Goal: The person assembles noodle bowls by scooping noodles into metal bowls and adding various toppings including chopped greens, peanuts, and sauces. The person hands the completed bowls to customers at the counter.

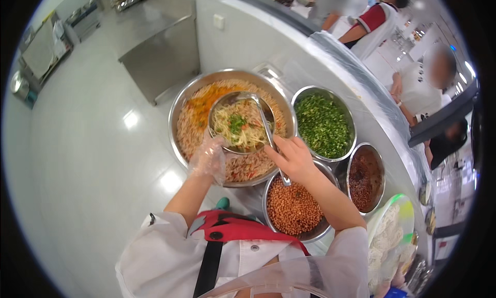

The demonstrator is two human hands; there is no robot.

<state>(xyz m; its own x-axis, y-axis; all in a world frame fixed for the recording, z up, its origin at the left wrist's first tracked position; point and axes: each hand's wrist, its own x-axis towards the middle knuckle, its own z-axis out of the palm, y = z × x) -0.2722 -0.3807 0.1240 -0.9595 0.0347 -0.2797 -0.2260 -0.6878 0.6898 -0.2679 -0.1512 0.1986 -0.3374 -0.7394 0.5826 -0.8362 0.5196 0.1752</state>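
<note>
My left hand [209, 156], in a clear plastic glove, grips the near-left rim of a steel mixing bowl [241, 152]. Pale shreds, like noodles [227, 126], lie in it with chopped greens [237, 124] on top. A long-handled metal ladle [267, 126] slants across the bowl's right side; its head is hard to make out. My bare right hand [293, 158] is closed on the handle. Beneath the bowl is a large steel basin [174, 138] of pale, reddish-flecked food with an orange patch. Below my right hand stands a pot of peanuts or beans [294, 210].
To the right are a pot of chopped green herbs [323, 123], a pot of dark red sauce [366, 182] and a green-rimmed tub [398, 210] of white food. A plastic-covered ledge [356, 73] runs behind, with people beyond it. A steel cabinet [163, 58] stands at the far left.
</note>
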